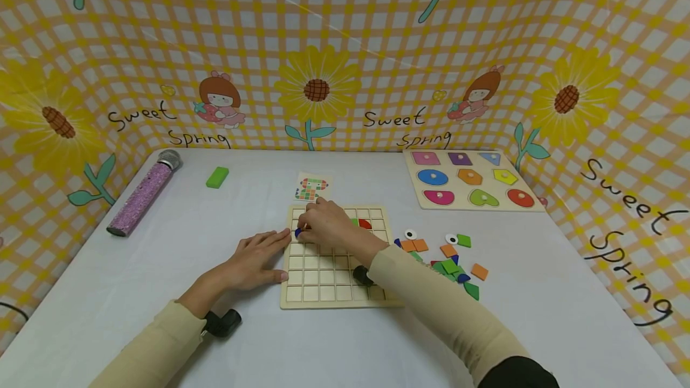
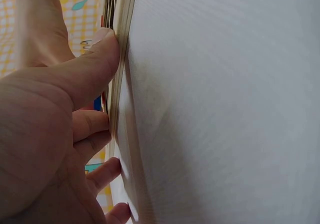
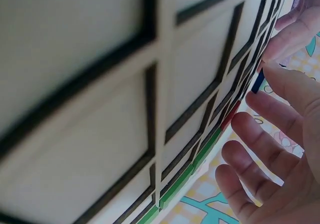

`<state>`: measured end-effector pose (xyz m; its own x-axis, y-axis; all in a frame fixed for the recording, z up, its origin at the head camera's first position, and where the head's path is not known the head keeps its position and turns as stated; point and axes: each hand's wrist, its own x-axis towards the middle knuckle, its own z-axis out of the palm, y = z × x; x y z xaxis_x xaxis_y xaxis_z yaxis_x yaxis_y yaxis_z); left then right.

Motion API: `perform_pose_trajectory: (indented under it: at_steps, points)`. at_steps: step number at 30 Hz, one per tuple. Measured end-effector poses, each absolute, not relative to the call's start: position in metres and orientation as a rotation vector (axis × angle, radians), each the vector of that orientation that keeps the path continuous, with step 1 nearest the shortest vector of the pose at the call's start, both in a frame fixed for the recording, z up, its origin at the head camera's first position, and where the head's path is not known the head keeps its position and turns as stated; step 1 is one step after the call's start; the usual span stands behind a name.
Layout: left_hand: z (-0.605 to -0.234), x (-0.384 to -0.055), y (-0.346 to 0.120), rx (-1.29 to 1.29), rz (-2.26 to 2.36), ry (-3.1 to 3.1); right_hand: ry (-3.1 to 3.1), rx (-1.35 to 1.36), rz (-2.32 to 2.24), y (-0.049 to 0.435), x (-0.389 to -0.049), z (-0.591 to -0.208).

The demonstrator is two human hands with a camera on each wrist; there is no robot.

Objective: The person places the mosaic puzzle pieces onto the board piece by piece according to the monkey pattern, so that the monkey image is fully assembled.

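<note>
A wooden grid board [image 1: 327,280] lies on the white table in front of me. My right hand [image 1: 330,224] reaches over its upper left part and pinches a small blue tile [image 3: 257,81] between thumb and index finger, close over the leftmost cells. Along the board's upper rows sit a red tile [image 1: 365,224] and green tiles [image 3: 176,186]; the right hand partly hides that row in the head view. My left hand [image 1: 249,261] rests at the board's left edge, fingers extended, with thumb and fingertips touching the rim.
Loose green, orange and blue tiles [image 1: 449,266] and white eye discs [image 1: 410,235] lie right of the board. Behind it is a pattern card [image 1: 312,187]. A shape puzzle [image 1: 455,185] stands far right; a green block [image 1: 217,177] and pink glittery microphone [image 1: 142,199] lie left.
</note>
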<state>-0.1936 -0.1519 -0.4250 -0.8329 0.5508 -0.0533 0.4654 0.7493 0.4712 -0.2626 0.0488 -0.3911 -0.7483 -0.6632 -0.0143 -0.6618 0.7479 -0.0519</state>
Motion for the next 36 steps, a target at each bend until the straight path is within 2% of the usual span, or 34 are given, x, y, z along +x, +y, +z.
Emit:
perform_pose_trajectory:
  at_steps: [21,36]
  points:
    - [-0.423,-0.193,-0.150,0.814,0.634,2.774,2.922,-1.223,0.052,0.052,-0.259,-0.393]
    - [-0.424,-0.194,-0.150,0.794,0.636,2.770,2.942,-1.145,-0.116,0.068,-0.255,-0.380]
